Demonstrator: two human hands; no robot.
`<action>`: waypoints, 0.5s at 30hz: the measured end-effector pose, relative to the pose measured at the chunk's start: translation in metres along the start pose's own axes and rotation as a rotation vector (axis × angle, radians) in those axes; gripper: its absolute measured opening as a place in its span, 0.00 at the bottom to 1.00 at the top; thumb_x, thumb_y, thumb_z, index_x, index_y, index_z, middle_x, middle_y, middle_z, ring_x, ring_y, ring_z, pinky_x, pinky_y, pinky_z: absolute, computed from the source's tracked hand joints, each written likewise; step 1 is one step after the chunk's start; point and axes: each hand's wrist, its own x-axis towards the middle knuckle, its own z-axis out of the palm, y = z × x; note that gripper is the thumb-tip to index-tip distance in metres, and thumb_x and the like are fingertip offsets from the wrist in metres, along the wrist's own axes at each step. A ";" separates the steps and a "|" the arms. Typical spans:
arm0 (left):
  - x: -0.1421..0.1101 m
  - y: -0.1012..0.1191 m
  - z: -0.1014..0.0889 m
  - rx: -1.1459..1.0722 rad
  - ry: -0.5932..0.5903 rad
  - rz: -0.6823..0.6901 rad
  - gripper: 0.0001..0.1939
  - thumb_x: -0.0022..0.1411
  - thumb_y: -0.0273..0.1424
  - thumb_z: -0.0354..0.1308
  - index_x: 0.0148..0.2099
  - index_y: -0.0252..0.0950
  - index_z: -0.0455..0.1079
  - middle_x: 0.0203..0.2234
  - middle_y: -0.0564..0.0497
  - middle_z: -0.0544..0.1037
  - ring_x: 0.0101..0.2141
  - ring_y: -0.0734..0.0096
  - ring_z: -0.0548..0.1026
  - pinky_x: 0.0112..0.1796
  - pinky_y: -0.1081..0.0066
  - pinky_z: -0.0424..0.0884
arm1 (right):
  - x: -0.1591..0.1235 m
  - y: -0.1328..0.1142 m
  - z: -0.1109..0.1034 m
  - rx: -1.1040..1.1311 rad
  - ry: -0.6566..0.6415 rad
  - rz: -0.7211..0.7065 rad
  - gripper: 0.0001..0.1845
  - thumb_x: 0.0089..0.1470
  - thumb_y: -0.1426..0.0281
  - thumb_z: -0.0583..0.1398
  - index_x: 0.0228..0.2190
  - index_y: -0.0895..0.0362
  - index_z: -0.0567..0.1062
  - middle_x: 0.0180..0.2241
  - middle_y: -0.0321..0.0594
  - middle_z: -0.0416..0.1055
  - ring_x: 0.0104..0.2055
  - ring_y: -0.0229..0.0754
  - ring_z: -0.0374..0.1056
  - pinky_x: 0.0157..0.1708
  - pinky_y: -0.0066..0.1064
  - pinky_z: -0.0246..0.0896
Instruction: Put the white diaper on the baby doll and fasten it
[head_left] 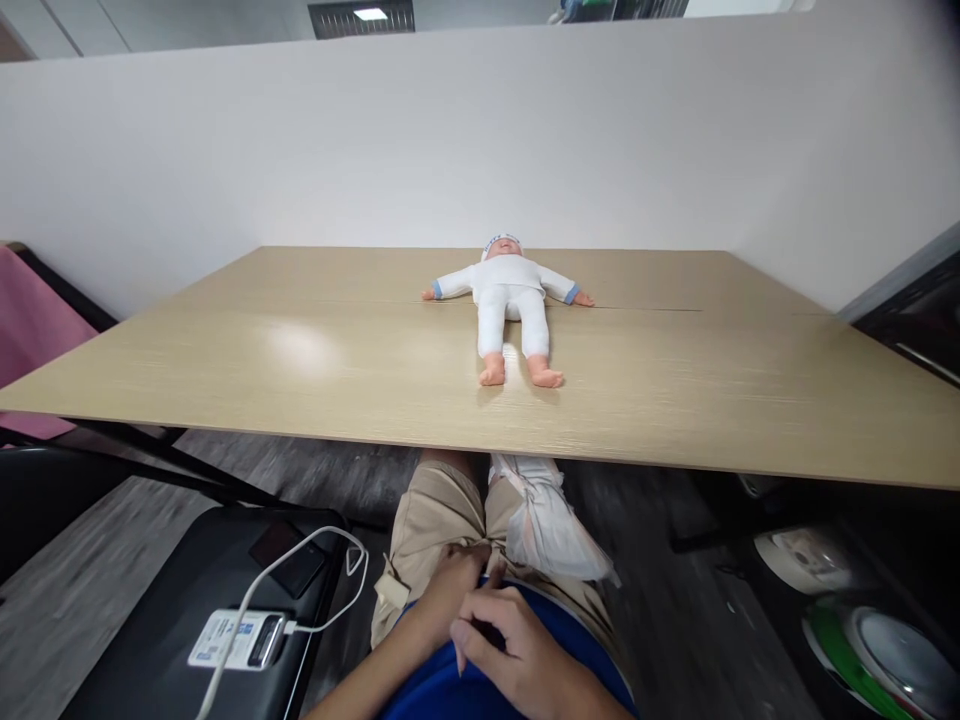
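Observation:
My left hand (459, 578) rests on my lap, its fingers lying loosely over the beige shorts and partly out of sight. Just in front of it and to its right is my right hand (504, 638), with the fingers curled in and nothing visible in the gap by the thumb. Over my right thigh lies a crumpled white plastic-like bundle (551, 525), close to the hands but apart from them. On the table a baby doll (510, 290) in a white suit with blue cuffs and a printed headband lies on its back, arms spread, feet towards me. Neither hand touches it.
The wooden table (225, 370) spans the view, with a white partition (450, 140) behind it. At left, a black seat (172, 560) carries a phone (289, 557) and a power bank (238, 640) with a white cable. Green-and-white round items (847, 640) sit low at right.

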 end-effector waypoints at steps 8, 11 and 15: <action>-0.009 0.001 -0.008 0.089 0.107 0.013 0.33 0.78 0.55 0.43 0.33 0.38 0.76 0.35 0.41 0.85 0.42 0.51 0.80 0.54 0.53 0.66 | 0.000 0.005 -0.003 -0.064 -0.034 0.001 0.33 0.75 0.49 0.52 0.29 0.58 0.80 0.28 0.36 0.73 0.34 0.35 0.69 0.41 0.26 0.59; -0.004 0.003 -0.009 0.044 0.159 0.038 0.34 0.80 0.54 0.41 0.32 0.38 0.75 0.32 0.44 0.85 0.38 0.57 0.79 0.55 0.55 0.63 | -0.003 0.007 -0.009 -0.066 0.016 0.059 0.32 0.75 0.49 0.52 0.30 0.58 0.80 0.30 0.37 0.74 0.37 0.37 0.69 0.40 0.26 0.59; 0.012 0.004 -0.009 -0.003 0.174 0.074 0.35 0.80 0.54 0.39 0.29 0.38 0.71 0.27 0.47 0.81 0.32 0.62 0.76 0.49 0.59 0.64 | -0.010 0.018 -0.025 -0.088 0.124 0.130 0.31 0.75 0.49 0.52 0.31 0.57 0.78 0.33 0.37 0.76 0.39 0.38 0.72 0.44 0.27 0.60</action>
